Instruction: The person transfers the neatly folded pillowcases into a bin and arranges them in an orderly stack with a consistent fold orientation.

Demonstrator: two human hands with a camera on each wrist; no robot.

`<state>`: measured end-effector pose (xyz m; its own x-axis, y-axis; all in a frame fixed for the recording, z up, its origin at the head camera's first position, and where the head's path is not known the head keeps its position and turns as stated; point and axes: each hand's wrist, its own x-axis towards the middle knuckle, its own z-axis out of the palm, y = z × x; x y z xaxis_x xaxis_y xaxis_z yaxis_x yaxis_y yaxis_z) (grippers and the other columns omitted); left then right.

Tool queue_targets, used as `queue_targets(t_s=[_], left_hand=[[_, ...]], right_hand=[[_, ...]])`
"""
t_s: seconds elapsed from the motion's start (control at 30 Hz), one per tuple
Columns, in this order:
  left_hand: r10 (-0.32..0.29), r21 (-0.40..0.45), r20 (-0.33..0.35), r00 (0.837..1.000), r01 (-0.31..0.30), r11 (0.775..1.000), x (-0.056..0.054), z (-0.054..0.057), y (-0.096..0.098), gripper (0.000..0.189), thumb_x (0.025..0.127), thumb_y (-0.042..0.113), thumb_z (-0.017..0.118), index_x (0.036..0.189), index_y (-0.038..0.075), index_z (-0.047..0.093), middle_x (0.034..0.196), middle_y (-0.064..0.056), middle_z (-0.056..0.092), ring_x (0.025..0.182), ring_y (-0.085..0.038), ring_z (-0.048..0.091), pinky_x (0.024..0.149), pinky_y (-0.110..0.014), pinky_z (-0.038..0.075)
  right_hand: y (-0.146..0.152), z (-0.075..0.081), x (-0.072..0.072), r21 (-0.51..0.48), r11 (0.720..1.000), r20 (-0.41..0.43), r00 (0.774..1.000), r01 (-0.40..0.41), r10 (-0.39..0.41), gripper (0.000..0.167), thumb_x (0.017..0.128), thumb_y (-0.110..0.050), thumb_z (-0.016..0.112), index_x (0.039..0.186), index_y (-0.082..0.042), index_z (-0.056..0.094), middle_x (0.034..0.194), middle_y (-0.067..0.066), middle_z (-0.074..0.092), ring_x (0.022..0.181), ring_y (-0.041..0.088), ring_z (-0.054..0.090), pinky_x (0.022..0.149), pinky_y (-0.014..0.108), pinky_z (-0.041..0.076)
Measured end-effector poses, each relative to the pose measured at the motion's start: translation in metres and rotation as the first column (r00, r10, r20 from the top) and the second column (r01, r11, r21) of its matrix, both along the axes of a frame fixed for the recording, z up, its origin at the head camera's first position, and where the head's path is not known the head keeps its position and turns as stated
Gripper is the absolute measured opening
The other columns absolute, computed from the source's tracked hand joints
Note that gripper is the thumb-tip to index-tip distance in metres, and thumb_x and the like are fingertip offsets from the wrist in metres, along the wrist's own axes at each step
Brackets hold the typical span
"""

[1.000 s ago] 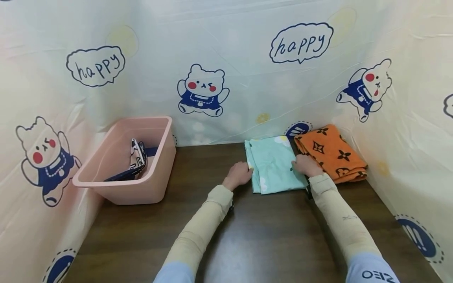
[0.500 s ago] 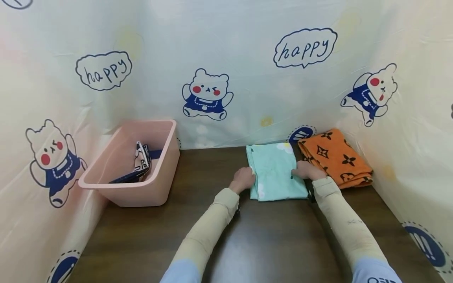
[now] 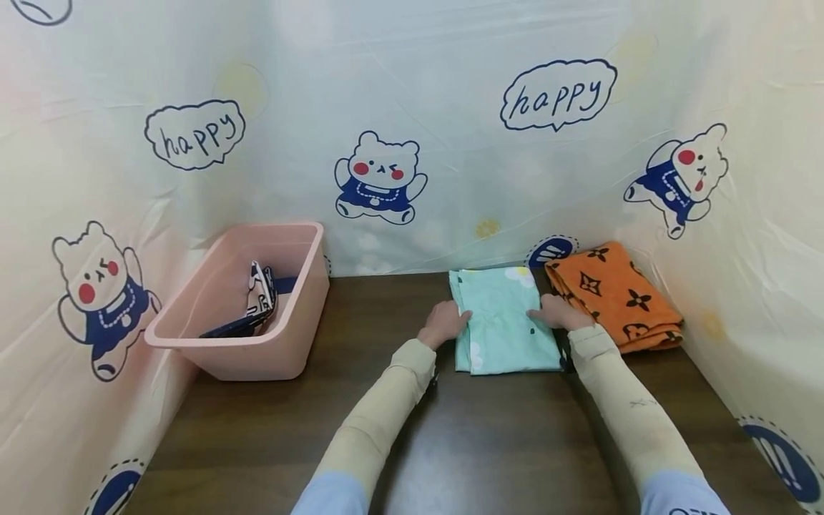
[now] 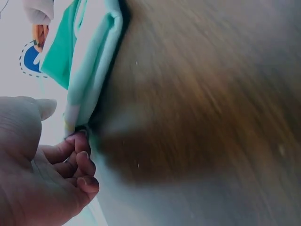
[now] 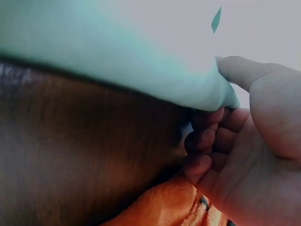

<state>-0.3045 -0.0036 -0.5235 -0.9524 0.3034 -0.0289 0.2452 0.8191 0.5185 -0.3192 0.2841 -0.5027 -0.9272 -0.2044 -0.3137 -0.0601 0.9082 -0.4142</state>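
Note:
A folded mint-green cloth (image 3: 508, 322) with white flower prints lies on the brown table between my two hands. At its left edge, my left hand (image 3: 444, 323) has its thumb over the top and fingertips at the underside; in the left wrist view the fingers (image 4: 84, 162) curl in at the cloth's corner. My right hand (image 3: 558, 312) pinches the right edge, thumb on top; the right wrist view shows its curled fingers (image 5: 200, 141) just under the fabric. Right beside that hand is a folded orange cloth (image 3: 618, 297) with black motifs, its near-left side partly covered by the hand.
On the left stands a pink plastic bin (image 3: 302, 336) holding a dark navy and white folded item (image 3: 260, 297). Printed sheeting (image 3: 450, 86) walls the table (image 3: 257, 443) at the back and both sides.
The head view has tilted slightly, so everything sits lower and a little to the right. My left thumb has come over the cloth's left edge. Both hands stay at the mint-green cloth's sides.

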Motion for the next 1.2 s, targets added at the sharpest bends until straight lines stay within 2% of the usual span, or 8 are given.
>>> queue_targets(t_s=[0.2,0.33,0.53,0.73,0.93,1.2], left_hand=[[0.066,-0.049,0.038,0.997,-0.064,0.997,0.001,0.000,0.014,0.055,0.105,0.040,0.054,0.058,0.013,0.041,0.053,-0.001,0.035,0.049,-0.017,0.042,0.049,-0.030,0.037],[0.057,-0.096,0.055,0.997,-0.052,0.994,-0.006,-0.002,0.019,0.053,0.104,0.039,0.057,0.059,0.013,0.043,0.055,-0.001,0.038,0.052,-0.016,0.045,0.050,-0.030,0.038],[0.059,-0.110,0.088,0.994,-0.049,0.993,-0.009,-0.002,0.019,0.051,0.104,0.034,0.058,0.059,0.013,0.046,0.055,-0.001,0.040,0.051,-0.016,0.045,0.050,-0.031,0.039],[0.060,-0.119,0.118,0.991,-0.046,0.992,-0.007,0.000,0.017,0.050,0.105,0.032,0.057,0.060,0.013,0.044,0.056,-0.001,0.038,0.052,-0.016,0.044,0.051,-0.030,0.039],[0.049,-0.111,0.115,0.992,-0.036,0.993,-0.005,0.003,0.015,0.049,0.106,0.030,0.055,0.061,0.012,0.044,0.057,-0.002,0.037,0.052,-0.017,0.043,0.052,-0.030,0.038],[0.037,-0.106,0.119,0.992,-0.024,0.994,-0.003,-0.001,0.012,0.050,0.106,0.030,0.054,0.060,0.013,0.043,0.055,0.000,0.036,0.051,-0.015,0.042,0.051,-0.029,0.038]], right_hand=[[0.001,0.000,0.007,0.022,0.999,-0.007,0.999,-0.040,0.040,0.036,0.106,-0.029,0.051,0.109,0.007,0.051,0.078,0.008,0.044,0.071,0.023,0.051,0.064,0.032,0.041],[0.002,0.001,0.009,0.023,0.999,-0.010,0.999,-0.040,0.040,0.034,0.107,-0.028,0.050,0.105,0.006,0.051,0.077,0.008,0.043,0.070,0.023,0.050,0.064,0.032,0.040],[0.003,-0.003,0.007,0.000,0.998,-0.043,0.997,-0.057,0.057,0.032,0.107,-0.027,0.050,0.102,0.004,0.050,0.078,0.008,0.043,0.071,0.023,0.050,0.065,0.033,0.039],[0.001,-0.004,0.008,-0.023,0.997,-0.040,0.996,-0.078,0.077,0.031,0.107,-0.027,0.050,0.098,0.002,0.050,0.076,0.007,0.042,0.069,0.022,0.049,0.064,0.033,0.039],[-0.001,-0.002,0.006,-0.011,0.997,-0.049,0.996,-0.071,0.071,0.032,0.107,-0.027,0.050,0.102,0.005,0.052,0.078,0.008,0.044,0.071,0.023,0.050,0.065,0.033,0.040],[-0.002,-0.005,0.010,-0.027,0.998,-0.022,0.998,-0.058,0.058,0.032,0.107,-0.028,0.050,0.100,0.003,0.050,0.078,0.008,0.043,0.071,0.023,0.049,0.065,0.033,0.039]])
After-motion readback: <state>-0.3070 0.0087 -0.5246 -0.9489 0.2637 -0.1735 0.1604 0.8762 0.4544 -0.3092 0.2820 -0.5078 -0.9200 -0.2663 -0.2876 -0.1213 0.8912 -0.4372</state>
